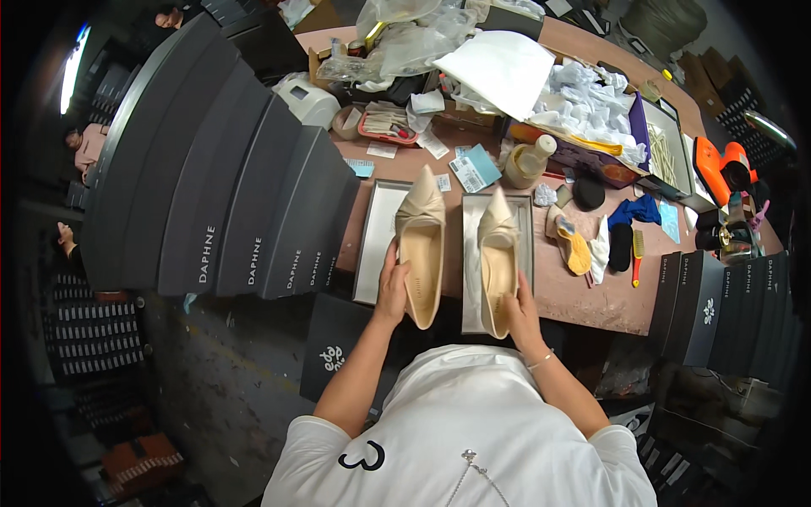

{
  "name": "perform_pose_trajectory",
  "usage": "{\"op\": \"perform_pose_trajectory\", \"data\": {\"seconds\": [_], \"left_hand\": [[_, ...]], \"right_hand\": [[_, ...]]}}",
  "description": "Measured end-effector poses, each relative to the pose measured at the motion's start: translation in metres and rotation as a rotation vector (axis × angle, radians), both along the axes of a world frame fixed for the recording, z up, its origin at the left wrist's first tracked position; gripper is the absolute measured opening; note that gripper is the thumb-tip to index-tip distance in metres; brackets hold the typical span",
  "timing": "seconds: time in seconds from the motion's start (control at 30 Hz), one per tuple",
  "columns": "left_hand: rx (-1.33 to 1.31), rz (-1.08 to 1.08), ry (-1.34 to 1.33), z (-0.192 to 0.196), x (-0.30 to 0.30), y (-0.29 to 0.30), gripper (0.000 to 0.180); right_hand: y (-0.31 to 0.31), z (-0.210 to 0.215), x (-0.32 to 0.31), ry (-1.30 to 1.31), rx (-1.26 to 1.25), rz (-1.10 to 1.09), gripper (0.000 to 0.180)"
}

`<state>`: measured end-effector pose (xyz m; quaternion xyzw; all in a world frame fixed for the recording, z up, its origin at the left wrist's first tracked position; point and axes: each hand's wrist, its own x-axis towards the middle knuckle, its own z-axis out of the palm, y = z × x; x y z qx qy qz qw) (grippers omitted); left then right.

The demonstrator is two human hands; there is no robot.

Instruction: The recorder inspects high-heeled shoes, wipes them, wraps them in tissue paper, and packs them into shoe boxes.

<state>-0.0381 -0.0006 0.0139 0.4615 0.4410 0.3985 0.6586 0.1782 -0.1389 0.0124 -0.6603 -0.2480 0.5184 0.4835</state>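
The left hand (pixel 392 291) is wrapped around the heel end of a cream, pointed-toe leather pump with a knotted bow (pixel 421 253), fingers curled over its left edge and pinching it. The right hand (pixel 521 311) clasps the heel end of the matching second cream pump (pixel 498 258), fingers pressed to its right side. Each shoe points away from the person, toe well beyond the grip.

Under the left shoe, and reaching out to the left of that hand, lies a shallow grey cardboard box tray (pixel 372 241); the right shoe sits over a second grey tray lined with white tissue (pixel 473 253), just left of the right hand. Both trays rest on a worn reddish-brown worktable (pixel 591 296), whose near edge runs just beneath the hands.

To the right of the right hand, on the same surface, lie a tan insole (pixel 574 247), a black pad (pixel 621 245) and a small orange-handled brush (pixel 638 253). Farther beyond the toes stand a cream plastic bottle (pixel 528 162), a purple box heaped with crumpled white paper (pixel 591 101), and clear plastic bags (pixel 405 42). An orange heat gun (pixel 722 169) sits far right.

Left of the left hand rises a fanned stack of dark grey shoebox lids (pixel 220 169); more dark boxes (pixel 726 304) stand right of the table. Below the left forearm, the floor is stained grey concrete (pixel 220 380). The room is dim and crowded with stacked cartons.
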Motion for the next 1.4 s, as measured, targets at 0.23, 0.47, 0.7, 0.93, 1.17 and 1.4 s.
{"op": "perform_pose_trajectory", "data": {"seconds": [0.23, 0.47, 0.7, 0.93, 1.17, 1.4], "left_hand": [[-0.023, -0.067, -0.165, 0.028, 0.029, -0.047, 0.056], [-0.154, -0.072, -0.166, 0.034, 0.03, -0.072, 0.058], [-0.229, -0.01, -0.124, 0.033, 0.031, -0.078, 0.062], [-0.12, -0.027, -0.169, 0.045, 0.045, -0.064, 0.052], [-0.327, -0.332, -0.214, 0.042, 0.025, -0.026, 0.038], [-0.876, -0.762, -0.845, 0.032, 0.033, -0.035, 0.036]], "right_hand": [[-0.011, 0.07, -0.029, -0.427, 0.351, 0.088, 0.061], [-0.023, 0.058, -0.023, -0.325, 0.256, 0.093, 0.06], [-0.025, 0.057, -0.018, -0.295, 0.216, 0.125, 0.061], [-0.023, 0.058, -0.01, -0.273, 0.37, 0.097, 0.06], [-0.011, 0.05, 0.035, 0.762, 0.109, 0.178, 0.04], [-0.019, 0.019, 0.036, 1.361, -0.267, 0.406, 0.038]]}}
